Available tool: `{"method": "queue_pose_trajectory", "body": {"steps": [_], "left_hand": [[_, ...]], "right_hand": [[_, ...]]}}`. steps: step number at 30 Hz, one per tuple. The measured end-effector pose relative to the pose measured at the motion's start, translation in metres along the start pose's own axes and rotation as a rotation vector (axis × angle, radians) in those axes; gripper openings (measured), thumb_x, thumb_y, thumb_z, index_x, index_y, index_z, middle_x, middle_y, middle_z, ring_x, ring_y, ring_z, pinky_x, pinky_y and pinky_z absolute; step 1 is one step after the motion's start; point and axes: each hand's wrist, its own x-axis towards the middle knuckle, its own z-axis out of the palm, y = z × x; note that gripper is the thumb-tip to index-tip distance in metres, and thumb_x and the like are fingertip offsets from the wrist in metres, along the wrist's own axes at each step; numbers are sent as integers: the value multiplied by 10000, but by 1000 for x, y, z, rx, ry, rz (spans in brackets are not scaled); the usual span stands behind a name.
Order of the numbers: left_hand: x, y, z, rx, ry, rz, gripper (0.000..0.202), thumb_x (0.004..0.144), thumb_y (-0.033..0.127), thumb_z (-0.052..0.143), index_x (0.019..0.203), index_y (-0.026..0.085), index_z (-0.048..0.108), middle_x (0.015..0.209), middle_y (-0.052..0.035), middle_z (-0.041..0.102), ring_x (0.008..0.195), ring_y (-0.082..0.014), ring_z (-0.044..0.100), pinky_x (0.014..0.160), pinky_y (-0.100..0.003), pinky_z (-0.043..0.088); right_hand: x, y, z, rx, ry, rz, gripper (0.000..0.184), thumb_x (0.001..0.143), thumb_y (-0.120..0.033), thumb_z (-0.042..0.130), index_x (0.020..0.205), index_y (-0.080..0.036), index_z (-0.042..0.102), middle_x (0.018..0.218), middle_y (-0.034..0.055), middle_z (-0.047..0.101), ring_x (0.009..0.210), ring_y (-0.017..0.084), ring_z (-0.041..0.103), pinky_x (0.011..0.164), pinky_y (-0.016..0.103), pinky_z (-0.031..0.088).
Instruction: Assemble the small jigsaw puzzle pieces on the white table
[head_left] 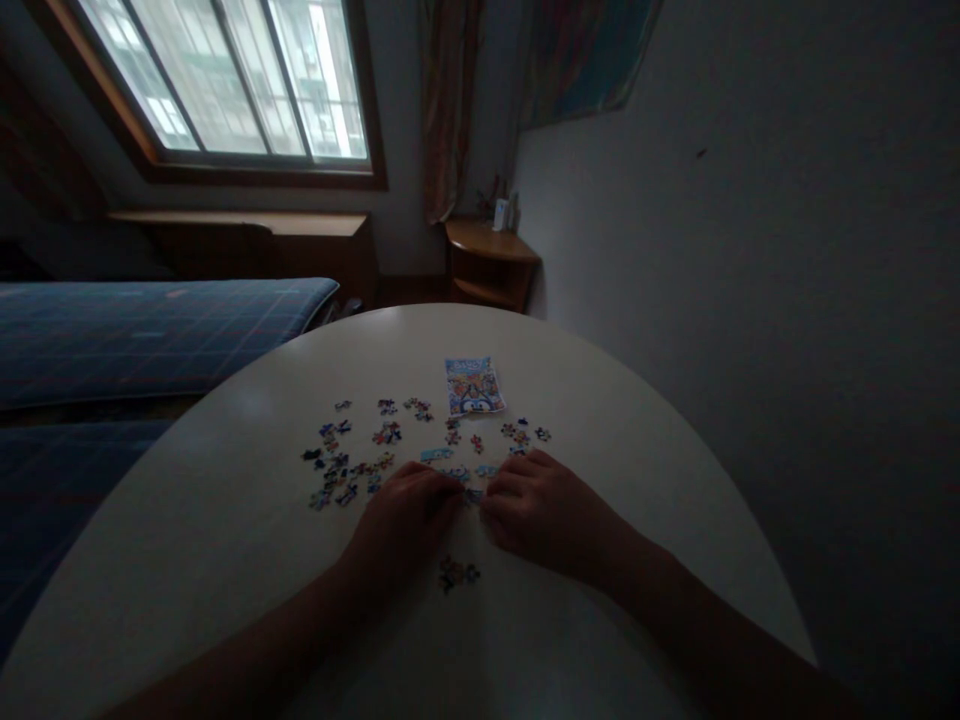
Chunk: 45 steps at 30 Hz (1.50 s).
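Between my fingertips, low over the white table, is a small bluish jigsaw puzzle piece [473,495]. My left hand [411,505] pinches at its left side, fingers curled and closed. From the other side my right hand [534,505] has its bent fingers closed at the piece's right edge. Just beyond the hands lie light-blue puzzle pieces [436,455], some partly covered by my fingers. A small joined cluster of pieces [456,574] rests nearer to me, below the hands. Several loose pieces [330,480] are scattered to the left of my left hand.
A colourful picture sheet [473,387] lies past the pieces on the round white table [600,390]. More pieces [388,433] sit at the middle left. A bed [165,335] stands beyond the table's left edge, a wooden corner shelf [487,240] behind, and a wall on the right.
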Motion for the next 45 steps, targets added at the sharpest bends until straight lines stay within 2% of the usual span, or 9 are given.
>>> {"method": "queue_pose_trajectory", "body": {"steps": [16,24,29,31,32,35,38,40,45], "left_hand": [[-2,-4,0,-71,37,-85,172,879,226,575,917,225,743,881,-51,716,837,-199,658,817,-350,541],[-3,-7,1,-91,51,-101,170,871,213,589,928,229,749,884,-51,706,837,-194,659,821,-348,544],[-3,-6,0,-71,35,-65,168,872,215,579,929,229,737,879,-49,707,844,-195,662,786,-328,547],[-4,-4,-1,-50,30,-42,167,876,210,569,922,224,729,866,-48,710,841,-197,661,773,-323,548],[-4,-3,-2,-34,35,-30,167,872,200,565,913,223,725,860,-46,713,841,-199,659,776,-325,547],[-5,-2,-10,40,77,1,177,853,166,547,886,220,713,855,-41,724,847,-204,656,804,-341,543],[-5,-7,-23,147,98,-17,171,852,189,535,878,219,701,856,-39,731,835,-216,660,808,-365,540],[-4,-13,-32,203,86,-43,178,873,234,524,889,221,701,874,-43,734,832,-223,663,802,-372,536],[1,-30,-46,345,99,-139,211,890,267,503,930,224,706,896,-49,745,869,-258,669,795,-397,526]], "right_hand": [[-19,-1,1,98,86,42,137,874,-311,673,989,-241,698,1061,41,714,995,223,605,846,368,431],[-26,6,-8,212,12,-42,108,892,-303,644,827,-259,719,949,4,698,902,171,606,838,344,409],[-36,16,-17,305,-78,33,114,828,-261,713,717,-244,695,847,-32,703,855,156,618,827,341,393],[-38,17,-18,346,-81,66,82,821,-282,722,752,-243,703,828,-23,703,844,159,623,832,343,398],[-37,16,-18,361,-72,69,55,825,-301,718,814,-247,715,850,-14,705,852,162,626,841,346,401],[-34,10,-13,370,-42,22,170,845,-320,694,1007,-277,715,932,0,701,870,161,627,844,342,410],[-31,7,-9,338,-64,-43,100,882,-261,639,926,-281,726,889,-14,692,817,139,621,812,322,408],[-31,11,-9,325,-80,-45,131,898,-221,606,844,-254,720,858,-15,692,785,128,619,803,316,407],[-40,33,-12,340,-115,82,145,874,-189,611,763,-204,702,823,8,694,733,124,625,751,287,430]]}}
